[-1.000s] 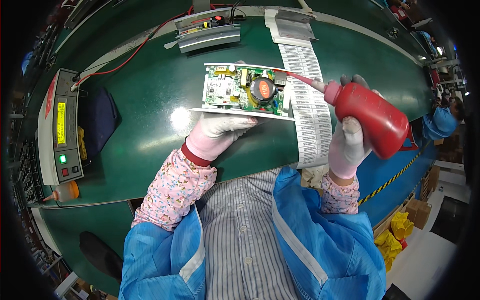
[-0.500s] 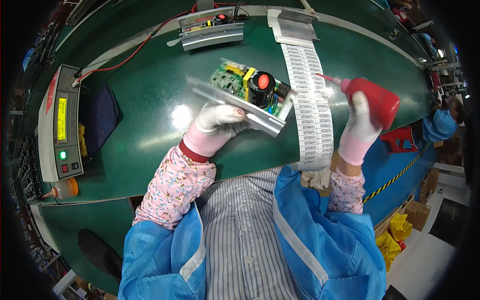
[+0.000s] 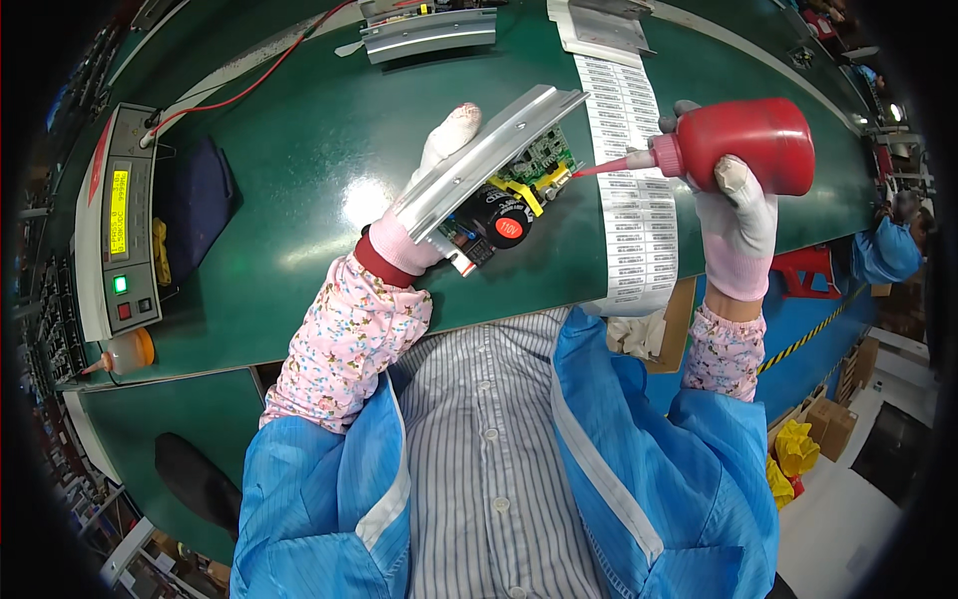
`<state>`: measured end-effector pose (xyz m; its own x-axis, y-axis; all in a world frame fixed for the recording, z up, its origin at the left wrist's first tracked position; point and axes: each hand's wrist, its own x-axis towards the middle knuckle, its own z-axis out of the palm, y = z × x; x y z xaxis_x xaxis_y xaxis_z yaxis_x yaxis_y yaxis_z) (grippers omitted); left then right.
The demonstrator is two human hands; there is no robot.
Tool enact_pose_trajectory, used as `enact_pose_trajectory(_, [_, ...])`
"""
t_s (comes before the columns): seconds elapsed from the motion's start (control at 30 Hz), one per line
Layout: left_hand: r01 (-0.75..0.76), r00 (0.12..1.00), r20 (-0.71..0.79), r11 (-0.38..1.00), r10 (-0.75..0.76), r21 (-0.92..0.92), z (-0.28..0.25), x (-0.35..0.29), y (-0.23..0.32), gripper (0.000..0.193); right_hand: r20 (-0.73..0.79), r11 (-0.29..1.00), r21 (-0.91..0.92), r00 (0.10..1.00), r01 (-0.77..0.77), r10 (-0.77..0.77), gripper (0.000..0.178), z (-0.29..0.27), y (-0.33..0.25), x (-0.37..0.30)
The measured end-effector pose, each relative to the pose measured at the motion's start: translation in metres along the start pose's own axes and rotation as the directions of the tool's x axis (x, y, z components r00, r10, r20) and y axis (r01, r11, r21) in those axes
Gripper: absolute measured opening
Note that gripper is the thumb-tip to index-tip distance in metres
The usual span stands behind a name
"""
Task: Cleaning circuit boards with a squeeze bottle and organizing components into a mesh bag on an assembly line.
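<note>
Your left hand [image 3: 424, 205], in a white glove, is clenched around a circuit board [image 3: 504, 190] with a long metal rail along its upper side. You hold it tilted in the air above the middle of the green table [image 3: 299, 160], near its front edge, with the parts facing down toward you; a black capacitor with a red top and a yellow part show under the rail.

Your right hand [image 3: 736, 225], also gloved, grips a red squeeze bottle [image 3: 743, 145] held on its side over the right part of the table. Its thin nozzle points left, and the tip sits just at the right end of the board.

Below the bottle, a long white strip of labels [image 3: 634, 190] runs from the back edge of the table to the front edge and hangs over it. At the back edge lies another metal rail with a board [image 3: 429, 30]. At the left edge stands a grey meter with a yellow display [image 3: 118, 235], a dark blue cloth [image 3: 195, 190] beside it, and a small orange bottle [image 3: 125, 352] at the front left corner.
</note>
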<state>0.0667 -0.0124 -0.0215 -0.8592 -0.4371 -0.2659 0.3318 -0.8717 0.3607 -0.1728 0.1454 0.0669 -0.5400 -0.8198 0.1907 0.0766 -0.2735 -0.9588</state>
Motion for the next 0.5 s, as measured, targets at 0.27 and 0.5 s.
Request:
enact_pose_trajectory(0.27, [0.118,0.957,0.26,0.991,-0.131,0.063,0.002,-0.006,0.009,0.072,0.099,0.99,-0.141,0.995,-0.018,0.032,0.065,0.007,-0.008,0.0])
enact_pose_trajectory(0.5, [0.156,0.971,0.151,0.969,-0.186,0.19,-0.007,-0.006,0.007,0.055,0.052,0.982,-0.186,0.998,0.031,-0.022,0.064,0.008,-0.014,0.001])
